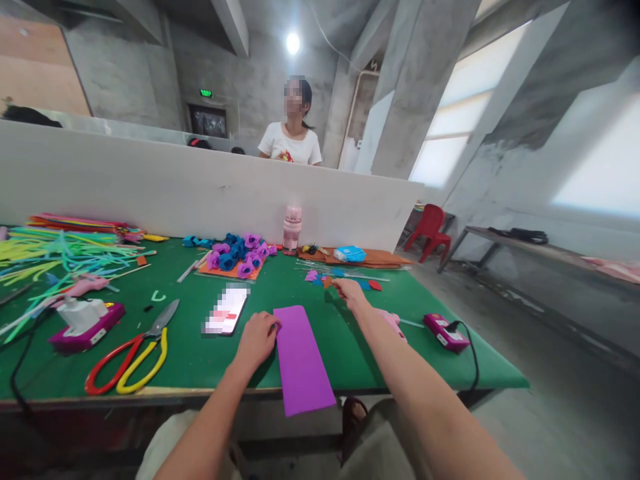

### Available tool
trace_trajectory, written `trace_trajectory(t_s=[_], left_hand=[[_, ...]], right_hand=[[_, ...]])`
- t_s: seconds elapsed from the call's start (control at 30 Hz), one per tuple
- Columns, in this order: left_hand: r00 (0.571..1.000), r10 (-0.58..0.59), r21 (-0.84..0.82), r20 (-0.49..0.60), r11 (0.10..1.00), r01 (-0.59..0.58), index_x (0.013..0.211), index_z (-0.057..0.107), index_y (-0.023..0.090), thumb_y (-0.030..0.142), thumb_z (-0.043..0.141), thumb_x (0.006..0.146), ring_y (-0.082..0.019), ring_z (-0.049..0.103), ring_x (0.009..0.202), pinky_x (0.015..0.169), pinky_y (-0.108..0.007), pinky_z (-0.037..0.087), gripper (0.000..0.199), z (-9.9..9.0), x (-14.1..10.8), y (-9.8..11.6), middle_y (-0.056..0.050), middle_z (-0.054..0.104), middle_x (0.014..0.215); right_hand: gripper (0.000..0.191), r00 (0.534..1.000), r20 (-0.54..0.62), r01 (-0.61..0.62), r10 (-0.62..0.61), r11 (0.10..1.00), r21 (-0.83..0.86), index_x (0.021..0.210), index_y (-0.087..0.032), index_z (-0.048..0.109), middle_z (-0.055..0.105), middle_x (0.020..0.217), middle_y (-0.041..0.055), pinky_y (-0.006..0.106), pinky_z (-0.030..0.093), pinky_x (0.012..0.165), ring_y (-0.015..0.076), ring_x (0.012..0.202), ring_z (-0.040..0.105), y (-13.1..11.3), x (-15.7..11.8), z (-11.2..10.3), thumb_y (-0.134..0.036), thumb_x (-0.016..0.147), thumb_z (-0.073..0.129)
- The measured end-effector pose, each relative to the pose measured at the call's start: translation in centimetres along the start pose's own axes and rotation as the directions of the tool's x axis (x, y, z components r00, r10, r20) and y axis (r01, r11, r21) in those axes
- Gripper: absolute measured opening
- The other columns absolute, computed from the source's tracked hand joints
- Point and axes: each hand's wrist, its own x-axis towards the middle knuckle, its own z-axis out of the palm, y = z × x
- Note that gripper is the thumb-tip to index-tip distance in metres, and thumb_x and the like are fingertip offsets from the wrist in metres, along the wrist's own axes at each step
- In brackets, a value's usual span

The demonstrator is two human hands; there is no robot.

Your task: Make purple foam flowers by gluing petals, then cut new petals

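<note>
A purple sheet of paper lies lengthwise in front of me, its near end jutting past the table edge. My left hand has its fingers curled on the sheet's upper left edge. Farther out, my right hand is closed, fingertips pressed together beside a small orange-brown cut piece; whether it grips that piece is unclear. Around it lie blue, purple and red cut pieces. Under my right forearm a pink glue gun is partly hidden. Left of my left hand rests a phone.
Scissors with red and yellow handles and a purple power strip lie left. Behind are pipe cleaners, purple and blue flowers and a pink bottle. Another power strip sits right. A person stands beyond the partition.
</note>
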Motion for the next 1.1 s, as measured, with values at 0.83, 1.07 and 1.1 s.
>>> trace_trajectory(t_s=[0.83,1.07,1.1], left_hand=[[0.992,0.049,-0.241,-0.120,0.968,-0.077,0.097,0.066,0.022,0.023,0.044,0.088,-0.019,0.061,0.088,0.081,-0.032,0.048,0.024,-2.7,-9.5,6.7,-0.005,0.069,0.091],[0.989,0.074,-0.241,-0.127,0.965,-0.104,0.097,0.066,0.022,0.022,0.045,0.088,-0.019,0.059,0.089,0.081,-0.033,0.047,0.023,-2.3,-10.0,7.0,-0.005,0.068,0.091],[0.988,0.082,-0.239,-0.132,0.965,-0.112,0.097,0.066,0.021,0.021,0.046,0.088,-0.019,0.059,0.089,0.081,-0.033,0.047,0.023,-2.3,-10.0,7.1,-0.005,0.068,0.091]], right_hand=[[0.032,0.826,0.482,-0.554,0.292,0.575,0.602,0.060,-0.016,0.055,0.039,0.044,-0.0095,0.021,0.005,0.037,0.0005,0.032,0.022,1.6,-23.0,-2.6,-0.041,0.057,0.073],[0.031,0.848,0.405,-0.529,0.342,0.598,0.602,0.062,-0.014,0.059,0.039,0.044,-0.0092,0.020,0.012,0.037,0.0009,0.034,0.024,2.6,-23.7,-1.8,-0.041,0.058,0.073],[0.031,0.850,0.395,-0.525,0.347,0.603,0.600,0.062,-0.014,0.059,0.039,0.044,-0.0092,0.020,0.012,0.037,0.0011,0.035,0.025,2.7,-23.7,-1.7,-0.041,0.058,0.072]])
